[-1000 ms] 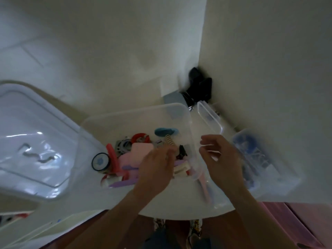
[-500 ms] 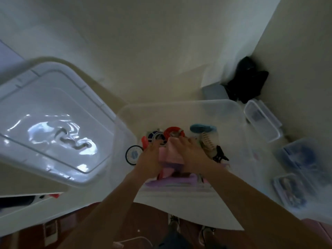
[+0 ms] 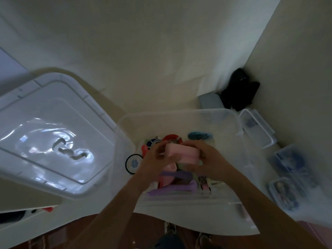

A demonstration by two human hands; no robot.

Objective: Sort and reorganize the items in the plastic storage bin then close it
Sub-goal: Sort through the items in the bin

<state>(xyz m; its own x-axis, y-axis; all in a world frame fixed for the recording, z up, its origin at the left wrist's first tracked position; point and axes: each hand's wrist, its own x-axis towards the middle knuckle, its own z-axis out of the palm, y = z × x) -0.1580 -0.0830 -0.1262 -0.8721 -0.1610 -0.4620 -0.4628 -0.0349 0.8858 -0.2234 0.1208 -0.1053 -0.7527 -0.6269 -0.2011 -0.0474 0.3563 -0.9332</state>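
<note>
A clear plastic storage bin (image 3: 179,115) stands open on the white table in front of me. Inside lie several small items: a red ring (image 3: 171,137), a teal oval piece (image 3: 199,136), a black-rimmed round disc (image 3: 133,163) and purple strips (image 3: 172,191). My left hand (image 3: 154,159) and my right hand (image 3: 206,159) both grip a pink box (image 3: 181,153), holding it just above the other items. The bin's clear lid (image 3: 53,133) lies to the left, apart from the bin.
Three small clear containers (image 3: 256,128) (image 3: 289,159) (image 3: 282,193) sit on the table to the right of the bin. A grey box (image 3: 211,101) and a black object (image 3: 240,88) fill the far right corner by the walls.
My right hand came from outside the bin's right wall into the bin. Both hands closed on the pink box and lifted it slightly. The view swung left.
</note>
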